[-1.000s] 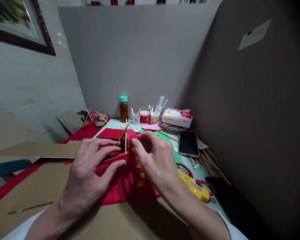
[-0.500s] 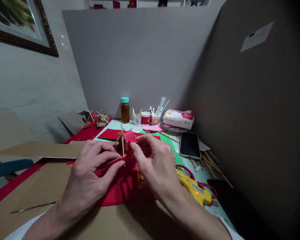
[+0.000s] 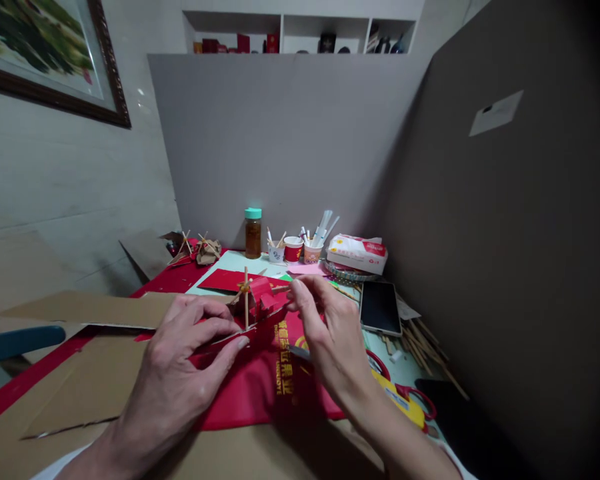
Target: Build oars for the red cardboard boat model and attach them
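A small red cardboard model (image 3: 261,293) with thin wooden sticks (image 3: 247,303) tied at a crossing stands between my hands. My left hand (image 3: 183,357) pinches its near red edge strip between thumb and fingers. At the model's right end, the fingertips of my right hand (image 3: 333,330) are closed where a stick and the cardboard edge meet them; the exact grip is partly hidden. Beneath lies a flat red printed sheet or bag (image 3: 250,403) with gold lettering. A grey blade (image 3: 299,352) shows below my right hand. Beside my right forearm lies a yellow glue gun (image 3: 405,403), partly covered.
Brown cardboard sheets (image 3: 80,380) spread at left. Behind stand a jar with a teal lid (image 3: 253,233), paper cups (image 3: 293,250) with sticks and pens, and a tissue pack (image 3: 357,252). A phone (image 3: 380,307) and loose wooden sticks (image 3: 433,343) lie at right. Grey partitions (image 3: 290,133) enclose the table.
My right hand has shifted right, away from the model's red flap to its right end, uncovering more gold lettering. My left hand keeps its hold. The view has tilted up slightly.
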`<state>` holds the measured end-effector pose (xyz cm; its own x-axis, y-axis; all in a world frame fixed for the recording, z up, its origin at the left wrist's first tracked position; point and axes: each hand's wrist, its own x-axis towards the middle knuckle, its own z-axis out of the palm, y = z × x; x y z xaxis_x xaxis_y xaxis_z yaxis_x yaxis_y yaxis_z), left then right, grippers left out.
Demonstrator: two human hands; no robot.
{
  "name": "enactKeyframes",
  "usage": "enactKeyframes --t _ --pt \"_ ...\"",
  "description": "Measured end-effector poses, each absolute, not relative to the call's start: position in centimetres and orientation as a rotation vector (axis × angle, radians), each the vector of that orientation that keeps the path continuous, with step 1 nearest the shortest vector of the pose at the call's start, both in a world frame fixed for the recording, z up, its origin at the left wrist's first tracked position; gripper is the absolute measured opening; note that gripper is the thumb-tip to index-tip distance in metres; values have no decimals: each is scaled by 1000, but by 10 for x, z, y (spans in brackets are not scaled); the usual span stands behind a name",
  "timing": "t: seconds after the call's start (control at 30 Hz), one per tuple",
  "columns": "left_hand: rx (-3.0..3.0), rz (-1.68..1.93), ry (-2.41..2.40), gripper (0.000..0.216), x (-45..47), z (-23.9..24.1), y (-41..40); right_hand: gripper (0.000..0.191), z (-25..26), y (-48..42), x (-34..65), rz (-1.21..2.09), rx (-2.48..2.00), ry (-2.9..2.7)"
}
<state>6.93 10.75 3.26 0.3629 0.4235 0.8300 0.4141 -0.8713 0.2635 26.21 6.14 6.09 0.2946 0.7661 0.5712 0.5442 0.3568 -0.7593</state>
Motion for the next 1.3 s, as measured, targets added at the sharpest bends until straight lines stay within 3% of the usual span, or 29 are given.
enactKeyframes --t 0.1,0.43,0.8,0.97,1.1,1.3 --pt "2571 1579 773 10 71 31 108 22 60 66 272 293 -1336 -1420" --pt "2542 1468 790 17 77 23 102 34 54 72 273 724 -1234 -1509" --pt "2640 1500 682 18 77 25 100 36 49 76 276 693 -1252 -1438" --pt "2246 1745 716 28 69 27 97 35 52 76 282 688 -1254 -1329" --pt "1570 1984 956 18 64 39 106 34 56 81 292 757 -1226 -1160" --pt "1447 1737 1160 12 59 55 124 35 65 81 298 865 -1099 -1021"
